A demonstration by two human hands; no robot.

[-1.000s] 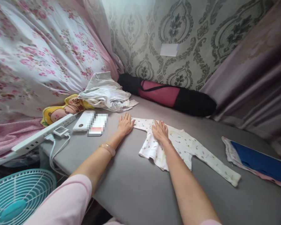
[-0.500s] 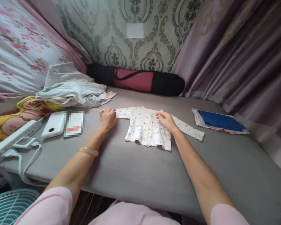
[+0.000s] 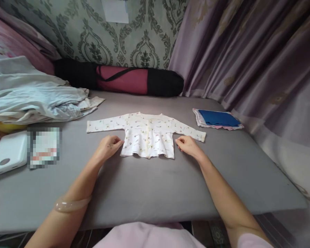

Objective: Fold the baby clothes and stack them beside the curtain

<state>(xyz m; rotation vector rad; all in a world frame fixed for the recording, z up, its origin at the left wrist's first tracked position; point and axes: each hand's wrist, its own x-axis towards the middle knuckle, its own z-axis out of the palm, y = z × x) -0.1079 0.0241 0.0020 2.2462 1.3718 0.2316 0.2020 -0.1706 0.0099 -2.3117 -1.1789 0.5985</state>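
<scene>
A small white long-sleeved baby shirt (image 3: 148, 134) with tiny prints and a buttoned front lies flat, its sleeves spread to both sides and its lower hem slightly wavy. My left hand (image 3: 109, 147), closed in a pinch, is at the shirt's left side edge, below the sleeve. On the opposite side edge, my right hand (image 3: 190, 147) is pinched as well, its fingertips at the fabric. Both hands rest low over the grey surface, and the fingertips are partly hidden.
On the grey-covered bed (image 3: 150, 193), folded clothes (image 3: 218, 119) with a blue piece on top lie right. A heap of pale clothes (image 3: 41, 93), a white power bank (image 3: 10, 151) and a blurred-out packet (image 3: 45, 148) are left. A black-and-maroon long bag (image 3: 121, 79) lies along the wall.
My left hand has left the left cuff for the shirt's side edge. My right hand has moved from the chest to the right side edge. The left sleeve now lies straight; the view has shifted right.
</scene>
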